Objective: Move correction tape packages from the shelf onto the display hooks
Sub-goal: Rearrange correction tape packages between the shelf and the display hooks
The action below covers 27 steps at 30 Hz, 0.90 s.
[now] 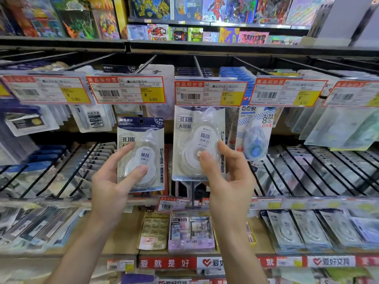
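A: Stationery shop aisle, racks of hooks over a near shelf (123, 251). What is nearest?

B: The left hand (114, 181), thumb and fingers pinching a spare package (141, 154), free of any hook. Just right, the right hand (227, 181) pinches the second package (198, 140), its top hidden behind the price tag (210, 93).

A: Hung already?

B: Cannot tell; likely going onto the hook (198, 65) beyond. So one package waits, and more lie far right on the shelf.
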Available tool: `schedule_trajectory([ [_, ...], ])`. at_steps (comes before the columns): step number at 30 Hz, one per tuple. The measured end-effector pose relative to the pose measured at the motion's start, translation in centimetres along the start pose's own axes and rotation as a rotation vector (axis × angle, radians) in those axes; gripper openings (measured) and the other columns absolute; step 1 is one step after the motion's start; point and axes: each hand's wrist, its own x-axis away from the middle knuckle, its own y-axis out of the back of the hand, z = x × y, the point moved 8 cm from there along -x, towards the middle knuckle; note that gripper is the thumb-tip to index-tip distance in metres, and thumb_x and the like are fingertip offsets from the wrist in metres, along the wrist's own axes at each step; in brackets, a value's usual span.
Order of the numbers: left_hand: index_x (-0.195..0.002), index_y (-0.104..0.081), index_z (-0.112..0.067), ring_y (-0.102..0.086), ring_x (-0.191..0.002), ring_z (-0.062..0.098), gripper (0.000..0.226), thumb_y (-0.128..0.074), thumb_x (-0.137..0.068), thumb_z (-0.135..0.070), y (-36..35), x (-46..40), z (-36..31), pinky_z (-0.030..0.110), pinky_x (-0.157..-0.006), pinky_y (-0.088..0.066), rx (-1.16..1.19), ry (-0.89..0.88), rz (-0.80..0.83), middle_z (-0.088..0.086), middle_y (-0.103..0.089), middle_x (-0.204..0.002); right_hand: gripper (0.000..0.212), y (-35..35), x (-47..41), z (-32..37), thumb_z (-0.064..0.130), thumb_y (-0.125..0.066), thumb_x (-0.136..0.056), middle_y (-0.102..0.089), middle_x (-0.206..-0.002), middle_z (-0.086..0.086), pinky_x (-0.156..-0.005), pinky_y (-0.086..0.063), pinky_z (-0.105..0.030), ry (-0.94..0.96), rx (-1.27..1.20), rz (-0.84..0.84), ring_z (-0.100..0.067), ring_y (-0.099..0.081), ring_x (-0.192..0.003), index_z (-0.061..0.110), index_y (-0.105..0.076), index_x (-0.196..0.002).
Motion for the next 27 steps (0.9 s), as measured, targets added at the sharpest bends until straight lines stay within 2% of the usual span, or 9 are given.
schedule_trajectory([
  [5, -0.125, -0.063, -0.03, -0.062, -0.122, 0.018, 0.05, -0.075, -0.079, -0.014, 0.2, 0.1, 0.0, 0.053, -0.103, -0.049, 0.001, 0.017, -0.014, -0.003, -0.067, -0.128, 0.024, -0.1, -0.4, -1.1, 0.026, -0.078, -0.084, -0.068, -0.116, 0.025, -0.106, -0.047, -0.033, 0.01, 0.012, -0.003, 0.002, -0.06, -0.117, 0.029, -0.067, -0.104],
  [7, -0.126, -0.064, -0.032, -0.061, -0.123, 0.02, 0.051, -0.08, -0.08, -0.016, 0.6, 0.0, 0.3, 0.054, -0.103, -0.048, 0.001, 0.019, -0.013, -0.002, -0.066, -0.13, 0.023, -0.3, -0.6, -1.6, 0.025, -0.078, -0.084, -0.067, -0.116, 0.025, -0.105, -0.047, -0.029, 0.01, 0.015, -0.007, 0.004, -0.059, -0.117, 0.03, -0.066, -0.104],
  [10, -0.125, -0.065, -0.035, -0.061, -0.123, 0.02, 0.051, -0.08, -0.079, -0.021, 0.9, -0.1, 0.5, 0.055, -0.103, -0.047, -0.01, 0.025, -0.016, -0.004, -0.067, -0.129, 0.023, -0.5, -1.0, -2.6, 0.024, -0.077, -0.085, -0.068, -0.116, 0.023, -0.104, -0.046, -0.03, 0.014, 0.013, -0.018, 0.003, -0.06, -0.117, 0.031, -0.065, -0.103],
  [13, -0.123, -0.064, -0.033, -0.064, -0.118, 0.017, 0.05, -0.077, -0.078, -0.016, 0.7, -0.2, 0.3, 0.053, -0.101, -0.05, -0.001, 0.027, -0.019, -0.008, -0.069, -0.124, 0.022, -0.7, -1.6, -3.0, 0.022, -0.077, -0.085, -0.07, -0.114, 0.018, -0.097, -0.048, -0.024, 0.04, 0.011, -0.028, 0.005, -0.062, -0.108, 0.03, -0.065, -0.102],
  [17, -0.122, -0.065, -0.033, -0.065, -0.117, 0.016, 0.049, -0.074, -0.077, -0.017, 0.8, -0.3, 0.3, 0.048, -0.099, -0.053, 0.013, 0.035, -0.032, -0.006, -0.07, -0.124, 0.021, -0.9, -2.4, -3.5, 0.018, -0.077, -0.086, -0.069, -0.114, 0.016, -0.098, -0.046, -0.02, 0.056, -0.012, -0.031, 0.002, -0.06, -0.117, 0.027, -0.065, -0.1],
  [23, -0.121, -0.065, -0.034, -0.066, -0.116, 0.016, 0.049, -0.073, -0.076, -0.017, 1.0, -0.7, 0.4, 0.047, -0.096, -0.055, 0.014, 0.036, -0.037, -0.01, -0.07, -0.122, 0.021, -1.3, -3.4, -4.5, 0.017, -0.077, -0.086, -0.07, -0.114, 0.02, -0.104, -0.047, -0.034, 0.047, -0.025, -0.045, -0.001, -0.061, -0.118, 0.028, -0.066, -0.1],
  [27, -0.121, -0.063, -0.034, -0.063, -0.12, 0.014, 0.049, -0.073, -0.077, -0.016, 1.2, -0.9, 0.5, 0.045, -0.097, -0.054, -0.001, 0.023, -0.041, -0.016, -0.068, -0.124, 0.022, -1.3, -4.0, -4.7, 0.016, -0.077, -0.086, -0.069, -0.114, 0.016, -0.098, -0.049, -0.026, 0.063, -0.024, -0.059, 0.002, -0.062, -0.112, 0.029, -0.066, -0.101],
])
